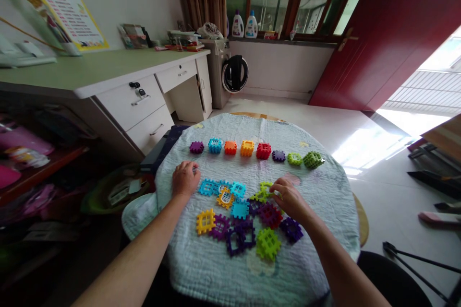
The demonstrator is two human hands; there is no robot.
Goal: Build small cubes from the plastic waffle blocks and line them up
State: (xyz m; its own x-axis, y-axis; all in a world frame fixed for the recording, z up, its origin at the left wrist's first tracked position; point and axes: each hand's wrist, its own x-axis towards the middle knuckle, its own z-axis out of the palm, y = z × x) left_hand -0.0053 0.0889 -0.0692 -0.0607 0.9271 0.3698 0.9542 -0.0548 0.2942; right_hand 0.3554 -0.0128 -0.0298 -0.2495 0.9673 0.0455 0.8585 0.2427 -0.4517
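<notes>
Right fingers (277, 187) half-curled at the lime-green pieces (264, 193), mid-tabletop (306, 261) — pinching or only touching, can't tell. Left hand (185, 180) loosely curled on the cloth beside the blue pieces (207, 187), grip hidden. Looks like the picking-out step, single-colour stacks (247, 148) lined up beyond — calls for a neat pinch, lifting green clear of the purple pieces (254, 206).

- I see two white bottles (238, 27) near the windowsill's (306, 43) left end
- I see a poster (70, 12) above the desk's (118, 68) back edge
- To my right, a red door (389, 33)
</notes>
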